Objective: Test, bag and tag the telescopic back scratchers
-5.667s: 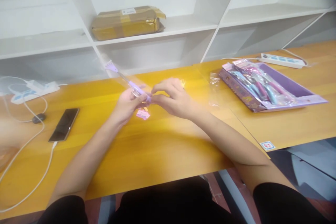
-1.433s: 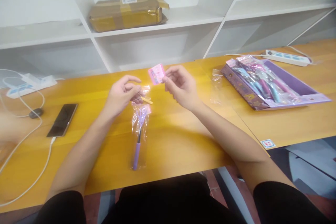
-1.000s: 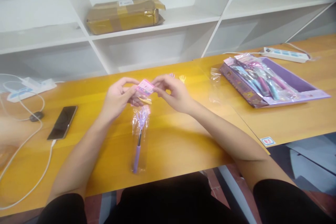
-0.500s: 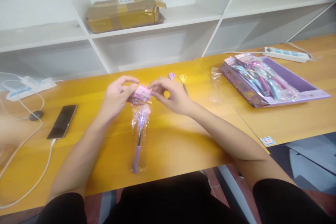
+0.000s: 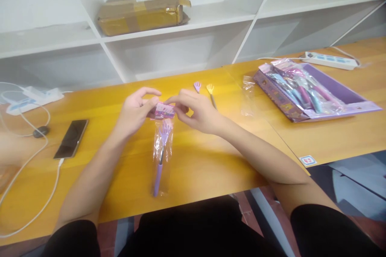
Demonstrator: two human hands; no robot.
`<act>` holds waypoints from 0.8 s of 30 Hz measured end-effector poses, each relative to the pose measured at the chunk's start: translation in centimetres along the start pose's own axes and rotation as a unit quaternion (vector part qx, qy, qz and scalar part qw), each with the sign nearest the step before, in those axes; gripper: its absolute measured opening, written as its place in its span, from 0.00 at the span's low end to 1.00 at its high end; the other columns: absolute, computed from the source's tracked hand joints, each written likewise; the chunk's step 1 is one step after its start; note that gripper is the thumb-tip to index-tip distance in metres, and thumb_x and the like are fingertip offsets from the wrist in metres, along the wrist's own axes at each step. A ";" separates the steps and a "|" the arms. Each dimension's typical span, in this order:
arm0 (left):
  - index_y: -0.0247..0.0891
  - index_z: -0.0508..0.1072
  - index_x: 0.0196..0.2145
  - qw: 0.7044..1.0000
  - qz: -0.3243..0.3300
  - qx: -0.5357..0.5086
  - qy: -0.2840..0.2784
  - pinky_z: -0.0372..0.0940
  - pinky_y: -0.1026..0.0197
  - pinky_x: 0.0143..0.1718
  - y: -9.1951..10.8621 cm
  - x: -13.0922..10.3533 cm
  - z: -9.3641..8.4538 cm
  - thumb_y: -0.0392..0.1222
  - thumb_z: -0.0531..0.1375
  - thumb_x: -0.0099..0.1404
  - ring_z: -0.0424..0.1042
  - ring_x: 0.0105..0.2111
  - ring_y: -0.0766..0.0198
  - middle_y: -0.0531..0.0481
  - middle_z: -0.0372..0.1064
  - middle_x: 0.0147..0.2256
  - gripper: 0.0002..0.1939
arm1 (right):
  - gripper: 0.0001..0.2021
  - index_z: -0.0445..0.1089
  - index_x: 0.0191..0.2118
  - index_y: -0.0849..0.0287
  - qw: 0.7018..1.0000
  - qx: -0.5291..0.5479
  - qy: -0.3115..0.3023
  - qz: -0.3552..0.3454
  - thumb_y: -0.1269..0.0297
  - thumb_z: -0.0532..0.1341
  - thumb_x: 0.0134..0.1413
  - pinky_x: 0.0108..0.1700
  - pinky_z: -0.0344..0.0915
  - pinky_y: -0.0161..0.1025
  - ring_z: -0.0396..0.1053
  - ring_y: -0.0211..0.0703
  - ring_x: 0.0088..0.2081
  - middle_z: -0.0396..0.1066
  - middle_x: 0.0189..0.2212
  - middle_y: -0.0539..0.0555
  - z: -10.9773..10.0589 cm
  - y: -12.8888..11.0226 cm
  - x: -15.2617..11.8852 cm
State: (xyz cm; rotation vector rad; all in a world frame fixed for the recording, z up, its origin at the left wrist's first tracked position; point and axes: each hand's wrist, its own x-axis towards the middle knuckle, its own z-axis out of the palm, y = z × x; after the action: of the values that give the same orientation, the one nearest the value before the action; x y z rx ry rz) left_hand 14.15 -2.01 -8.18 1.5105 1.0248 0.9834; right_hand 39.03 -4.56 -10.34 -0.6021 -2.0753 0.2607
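Observation:
A clear plastic bag holding a purple hand-shaped back scratcher (image 5: 159, 168) hangs or lies below a pink printed card (image 5: 164, 111) at its top. My left hand (image 5: 135, 110) pinches the card's left side between thumb and fingers. At the card's right edge, my right hand (image 5: 196, 110) has its fingers closed on it. Behind my right hand, a small purple hand-shaped head (image 5: 197, 85) and a yellow one (image 5: 210, 88) with a dark stem rest on the table.
On the right stands a purple display box (image 5: 280, 98) with bagged scratchers, an empty clear bag (image 5: 247, 96) beside it. A phone (image 5: 71, 139), white cables and a power strip (image 5: 34, 100) lie left. A taped parcel (image 5: 143, 14) sits on the shelf.
The pink card has tilted flatter and my right fingers have closed in on its right edge. The bagged scratcher's top has shifted slightly right.

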 end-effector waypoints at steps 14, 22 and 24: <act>0.40 0.78 0.53 1.000 0.006 0.011 0.009 0.81 0.57 0.36 0.2 -0.4 0.5 0.60 0.74 0.68 0.86 0.32 0.54 0.46 0.84 0.32 0.26 | 0.13 0.78 0.56 0.56 0.996 0.036 -0.081 0.005 0.72 0.57 0.78 0.41 0.67 0.40 0.68 0.42 0.36 0.70 0.41 0.53 -0.1 -0.4 -0.3; 0.41 0.78 0.53 1.000 0.014 0.001 0.016 0.81 0.56 0.36 0.0 -0.3 0.5 0.60 0.74 0.69 0.87 0.33 0.53 0.46 0.85 0.34 0.25 | 0.06 0.73 0.54 0.56 0.997 0.061 -0.031 0.029 0.68 0.60 0.80 0.38 0.63 0.38 0.63 0.40 0.33 0.65 0.36 0.49 0.6 0.2 -0.6; 0.42 0.78 0.53 0.999 0.022 -0.011 0.026 0.82 0.55 0.37 -0.1 -0.3 0.6 0.61 0.74 0.69 0.87 0.33 0.53 0.46 0.85 0.34 0.25 | 0.08 0.68 0.57 0.55 0.992 0.088 0.011 0.087 0.62 0.64 0.80 0.36 0.61 0.37 0.61 0.39 0.31 0.65 0.36 0.48 1.1 0.7 -0.8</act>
State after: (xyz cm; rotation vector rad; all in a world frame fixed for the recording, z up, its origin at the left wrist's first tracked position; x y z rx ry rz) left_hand 14.61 -2.47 -8.37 1.5016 1.0165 1.0663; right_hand 38.70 -4.33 -11.73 -0.6755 -1.9552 0.5297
